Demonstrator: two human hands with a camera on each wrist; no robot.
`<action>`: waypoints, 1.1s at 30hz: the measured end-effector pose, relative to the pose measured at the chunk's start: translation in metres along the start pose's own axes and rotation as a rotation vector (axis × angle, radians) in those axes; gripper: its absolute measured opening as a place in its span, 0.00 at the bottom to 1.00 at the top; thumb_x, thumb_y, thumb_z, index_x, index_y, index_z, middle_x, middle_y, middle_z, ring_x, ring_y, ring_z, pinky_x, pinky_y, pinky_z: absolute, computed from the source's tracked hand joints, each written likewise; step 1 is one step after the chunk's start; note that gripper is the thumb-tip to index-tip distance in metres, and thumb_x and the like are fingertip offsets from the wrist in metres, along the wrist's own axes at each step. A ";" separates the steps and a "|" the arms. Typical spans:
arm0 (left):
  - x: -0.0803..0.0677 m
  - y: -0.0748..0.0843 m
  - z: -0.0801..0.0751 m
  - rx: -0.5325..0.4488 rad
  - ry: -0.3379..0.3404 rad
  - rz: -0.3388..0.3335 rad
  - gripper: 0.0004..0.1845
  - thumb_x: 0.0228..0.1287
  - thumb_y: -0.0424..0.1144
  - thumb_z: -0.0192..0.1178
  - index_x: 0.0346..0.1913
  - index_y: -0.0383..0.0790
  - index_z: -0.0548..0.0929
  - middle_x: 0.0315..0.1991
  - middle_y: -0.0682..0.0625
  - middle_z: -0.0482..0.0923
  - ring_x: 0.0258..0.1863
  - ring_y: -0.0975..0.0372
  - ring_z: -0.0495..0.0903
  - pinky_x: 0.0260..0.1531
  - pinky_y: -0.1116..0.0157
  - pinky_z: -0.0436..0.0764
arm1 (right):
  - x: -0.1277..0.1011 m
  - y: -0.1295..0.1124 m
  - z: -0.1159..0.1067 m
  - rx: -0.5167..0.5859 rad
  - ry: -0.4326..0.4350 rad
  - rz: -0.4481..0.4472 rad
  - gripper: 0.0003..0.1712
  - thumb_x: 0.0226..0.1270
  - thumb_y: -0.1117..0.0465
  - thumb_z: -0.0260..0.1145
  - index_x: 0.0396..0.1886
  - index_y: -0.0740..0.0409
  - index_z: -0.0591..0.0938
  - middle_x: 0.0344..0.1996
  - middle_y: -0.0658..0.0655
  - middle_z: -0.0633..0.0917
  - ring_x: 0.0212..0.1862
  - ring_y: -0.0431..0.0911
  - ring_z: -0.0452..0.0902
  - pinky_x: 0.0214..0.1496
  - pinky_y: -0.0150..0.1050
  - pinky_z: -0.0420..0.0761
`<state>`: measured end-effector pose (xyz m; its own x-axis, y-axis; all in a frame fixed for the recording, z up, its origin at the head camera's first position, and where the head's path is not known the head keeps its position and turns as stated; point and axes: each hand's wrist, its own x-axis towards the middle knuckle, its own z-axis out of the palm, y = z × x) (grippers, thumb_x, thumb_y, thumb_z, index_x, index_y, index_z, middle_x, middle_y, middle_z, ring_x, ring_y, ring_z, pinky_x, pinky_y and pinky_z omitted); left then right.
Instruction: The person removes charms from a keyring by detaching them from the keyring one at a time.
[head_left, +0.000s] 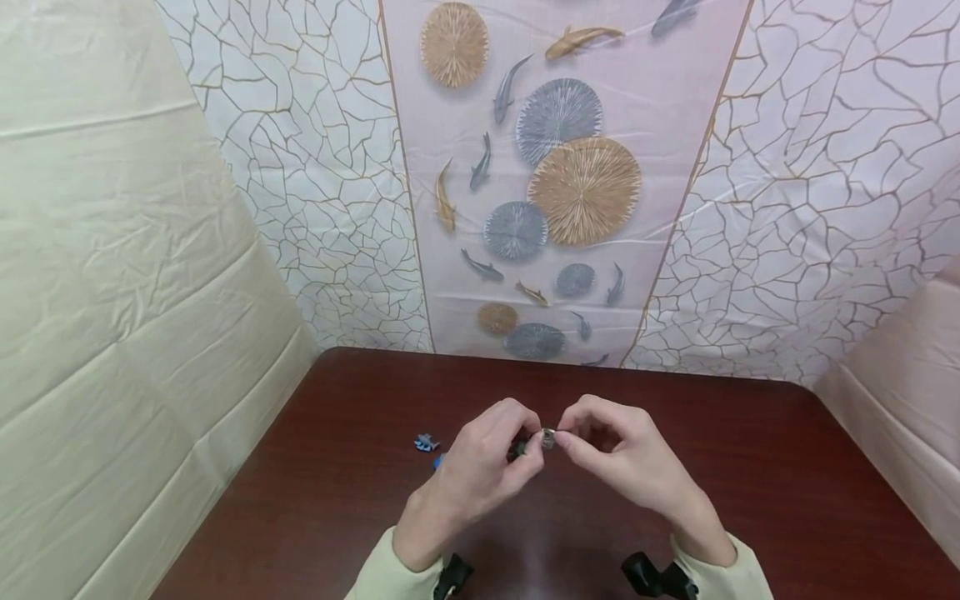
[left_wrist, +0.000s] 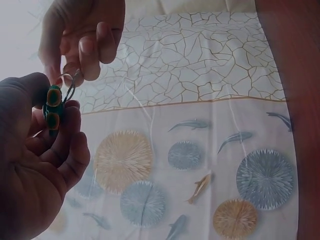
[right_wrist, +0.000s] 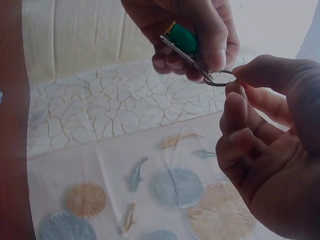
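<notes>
Here, a small green and orange charm (left_wrist: 53, 107) is pinched between the thumb and curled fingers of the left hand (head_left: 480, 467), raised a little above the dark red bench (head_left: 750, 467) near its middle. A thin metal ring (right_wrist: 220, 78) is pinched by the thumb and forefinger of the right hand (head_left: 626, 458). The two hands are brought together fingertip to fingertip, so that charm and ring meet in the narrow space between them.

The relation that matters is seen best in the right wrist view: the charm (right_wrist: 182, 38) lies up and to the left of the ring, and a straight metal pin or clasp runs from it down and to the right, its tip touching the ring's rim. The long axis of the charm is thus aimed at the ring, which lies just at the right hand's fingertips. Whether the pin is already threaded through the ring cannot be told.

In the head view, a small blue figure (head_left: 426, 442) is seen lying on the bench, to the left of the left hand and apart from it. Another blue bit is partly hidden behind that hand.
</notes>
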<state>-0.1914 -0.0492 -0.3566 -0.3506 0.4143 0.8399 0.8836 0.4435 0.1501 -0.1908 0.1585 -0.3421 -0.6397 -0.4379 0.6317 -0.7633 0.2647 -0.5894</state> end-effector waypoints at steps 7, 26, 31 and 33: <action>0.001 0.001 -0.002 -0.010 0.005 0.008 0.08 0.55 0.29 0.62 0.34 0.42 0.75 0.27 0.55 0.72 0.27 0.69 0.71 0.31 0.82 0.69 | 0.003 0.002 0.002 -0.084 0.049 -0.141 0.17 0.54 0.75 0.70 0.34 0.47 0.81 0.25 0.41 0.78 0.26 0.31 0.71 0.23 0.23 0.69; 0.000 0.000 -0.006 -0.154 -0.080 -0.006 0.03 0.64 0.30 0.59 0.38 0.42 0.77 0.31 0.55 0.77 0.28 0.70 0.73 0.31 0.83 0.72 | 0.012 0.003 0.010 -0.245 0.191 -0.424 0.10 0.73 0.61 0.58 0.32 0.58 0.82 0.29 0.48 0.81 0.31 0.34 0.73 0.34 0.21 0.70; 0.001 0.000 -0.008 -0.130 -0.093 0.002 0.03 0.64 0.31 0.59 0.37 0.41 0.78 0.31 0.55 0.78 0.30 0.70 0.75 0.35 0.82 0.75 | 0.012 0.003 0.009 -0.194 0.194 -0.424 0.04 0.67 0.67 0.63 0.33 0.59 0.82 0.29 0.49 0.81 0.31 0.34 0.72 0.32 0.20 0.69; 0.002 -0.001 -0.010 -0.102 -0.098 0.010 0.03 0.63 0.31 0.60 0.38 0.41 0.79 0.32 0.55 0.79 0.31 0.70 0.76 0.37 0.81 0.75 | 0.012 0.003 0.009 -0.186 0.191 -0.421 0.04 0.64 0.70 0.64 0.33 0.59 0.82 0.29 0.50 0.81 0.31 0.34 0.72 0.31 0.20 0.69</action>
<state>-0.1896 -0.0567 -0.3504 -0.3656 0.4959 0.7877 0.9125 0.3579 0.1982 -0.1996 0.1457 -0.3407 -0.2640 -0.3796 0.8867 -0.9512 0.2550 -0.1740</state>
